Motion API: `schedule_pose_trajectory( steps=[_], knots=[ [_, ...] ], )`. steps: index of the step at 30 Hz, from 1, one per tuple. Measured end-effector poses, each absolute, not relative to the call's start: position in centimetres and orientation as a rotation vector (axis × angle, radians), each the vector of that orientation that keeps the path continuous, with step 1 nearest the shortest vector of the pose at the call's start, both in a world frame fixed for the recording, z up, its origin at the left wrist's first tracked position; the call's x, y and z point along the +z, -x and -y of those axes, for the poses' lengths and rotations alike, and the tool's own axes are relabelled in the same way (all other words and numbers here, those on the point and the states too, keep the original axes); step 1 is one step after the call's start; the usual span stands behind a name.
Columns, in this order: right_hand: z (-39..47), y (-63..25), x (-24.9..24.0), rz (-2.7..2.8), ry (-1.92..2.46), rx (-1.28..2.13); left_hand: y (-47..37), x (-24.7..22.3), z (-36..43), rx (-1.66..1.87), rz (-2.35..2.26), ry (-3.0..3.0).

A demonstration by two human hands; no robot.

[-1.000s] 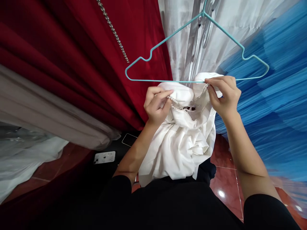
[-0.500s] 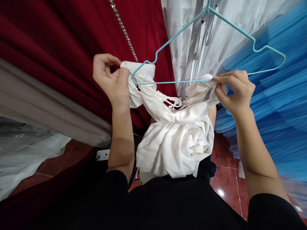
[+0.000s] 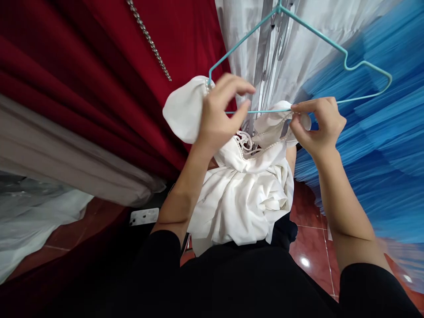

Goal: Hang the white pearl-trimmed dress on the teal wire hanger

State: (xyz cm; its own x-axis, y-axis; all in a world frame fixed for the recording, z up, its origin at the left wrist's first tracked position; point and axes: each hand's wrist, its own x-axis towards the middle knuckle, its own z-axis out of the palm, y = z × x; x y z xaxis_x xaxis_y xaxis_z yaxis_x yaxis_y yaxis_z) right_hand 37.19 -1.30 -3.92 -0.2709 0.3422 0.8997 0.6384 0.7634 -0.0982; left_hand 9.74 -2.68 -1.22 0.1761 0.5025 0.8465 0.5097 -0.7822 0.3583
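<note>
A white dress (image 3: 232,207) with pearl trim along its neckline lies bunched over my lap. One white sleeve (image 3: 183,109) rests over the left end of a light-blue hanger (image 3: 309,30). My left hand (image 3: 220,110) is in front of that end, thumb and fingers apart and somewhat blurred, with nothing visible between them. It hides the hanger's left corner and part of the neckline. With thumb and fingertips, my right hand (image 3: 319,126) pinches the hanger's bottom bar close to the other sleeve (image 3: 276,117). Whether that sleeve's edge is also in the pinch is hard to make out.
Red fabric (image 3: 109,53) hangs on the left beside a greyish drape (image 3: 66,145). Blue tulle (image 3: 374,168) fills the right side, and white fabric (image 3: 241,39) hangs behind the hanger. A phone (image 3: 144,216) lies near my left elbow. Below is a red tiled floor (image 3: 311,247).
My left hand has let go of the left sleeve's edge and moved right, across the hanger. That sleeve now sits over the hanger's left end. My right hand keeps its pinch.
</note>
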Motion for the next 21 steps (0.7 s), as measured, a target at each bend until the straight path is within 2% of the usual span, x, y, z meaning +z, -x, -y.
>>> schedule_pose_trajectory(
  steps=[3, 7, 14, 17, 21],
  knots=[
    [1.1, -37.3, -4.0, 1.881, 0.873, -0.286, -11.5, -3.0, 3.3, -1.528, 1.246, 2.619],
    [1.4, -38.1, -3.7, 1.905, 0.848, -0.258, -12.0, -3.6, 3.5, -1.577, 1.329, 2.619],
    [1.3, -43.9, -5.0, 1.454, 0.691, -0.927, -11.0, -3.6, 3.1, -1.698, 1.155, 2.597],
    [0.9, -46.9, -4.8, 1.354, 0.831, -0.860, -10.8, -3.6, 3.2, -1.734, 1.087, 2.625],
    [1.1, -48.1, -1.8, 1.279, 1.053, -0.726, -10.7, -3.3, 3.7, -1.728, 1.025, 2.673]
  ],
)
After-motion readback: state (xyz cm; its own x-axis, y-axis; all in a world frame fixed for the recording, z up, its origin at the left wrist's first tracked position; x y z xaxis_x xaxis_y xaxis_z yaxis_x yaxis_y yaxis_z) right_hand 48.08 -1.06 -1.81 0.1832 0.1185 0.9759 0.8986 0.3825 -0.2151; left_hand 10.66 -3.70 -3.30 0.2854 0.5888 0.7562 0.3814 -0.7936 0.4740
